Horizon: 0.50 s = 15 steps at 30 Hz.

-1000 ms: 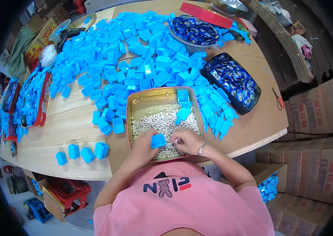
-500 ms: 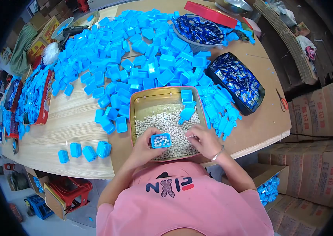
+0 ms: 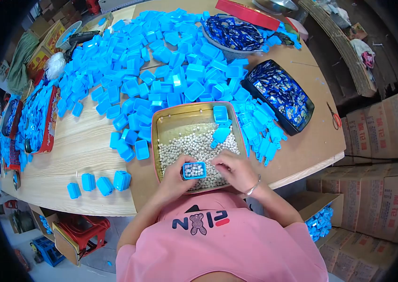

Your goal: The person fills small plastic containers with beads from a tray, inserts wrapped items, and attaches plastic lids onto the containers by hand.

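My left hand (image 3: 173,176) grips a small blue plastic box (image 3: 195,178) over the near side of a shallow tin (image 3: 175,113). Small whitish balls lie inside the box. Just right of it, my right hand (image 3: 236,172) is closed, fingertips pinched together close to the box rim; whether a ball is between them is hidden. Loose whitish balls (image 3: 187,144) cover much of the tin's floor. Another blue box (image 3: 220,114) sits in the tin's far right corner, with a blue lid-like piece (image 3: 221,135) lying on the balls below it.
A large heap of blue boxes (image 3: 128,70) spreads behind the tin. Flat blue pieces (image 3: 258,122) lie to its right, beside a black tray (image 3: 250,89) of shiny blue packets. Several closed blue boxes (image 3: 104,185) stand at left. Scissors (image 3: 335,120) rest near the right edge.
My right hand has moved left, closer to the box in my left hand. The box looks fuller of balls. The whole view has shifted slightly.
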Each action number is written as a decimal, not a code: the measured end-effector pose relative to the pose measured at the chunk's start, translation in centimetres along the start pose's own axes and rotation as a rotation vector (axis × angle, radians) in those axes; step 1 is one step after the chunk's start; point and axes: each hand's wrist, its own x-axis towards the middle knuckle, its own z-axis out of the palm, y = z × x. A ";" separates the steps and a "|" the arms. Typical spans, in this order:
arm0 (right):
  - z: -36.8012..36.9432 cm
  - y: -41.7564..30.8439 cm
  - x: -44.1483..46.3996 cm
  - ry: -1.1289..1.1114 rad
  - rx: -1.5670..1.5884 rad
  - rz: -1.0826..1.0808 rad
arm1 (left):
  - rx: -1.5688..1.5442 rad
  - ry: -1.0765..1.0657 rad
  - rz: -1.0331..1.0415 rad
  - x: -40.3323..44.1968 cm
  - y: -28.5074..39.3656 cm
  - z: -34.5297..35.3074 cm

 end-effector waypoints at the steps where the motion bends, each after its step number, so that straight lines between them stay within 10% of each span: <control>1: -0.2 0.6 -0.3 -0.004 -0.006 0.044 | 0.003 -0.009 -0.007 0.1 0.0 0.0; 15: -4.3 4.6 5.5 0.345 -0.427 -0.077 | -0.563 0.010 -0.324 1.0 -2.0 -0.9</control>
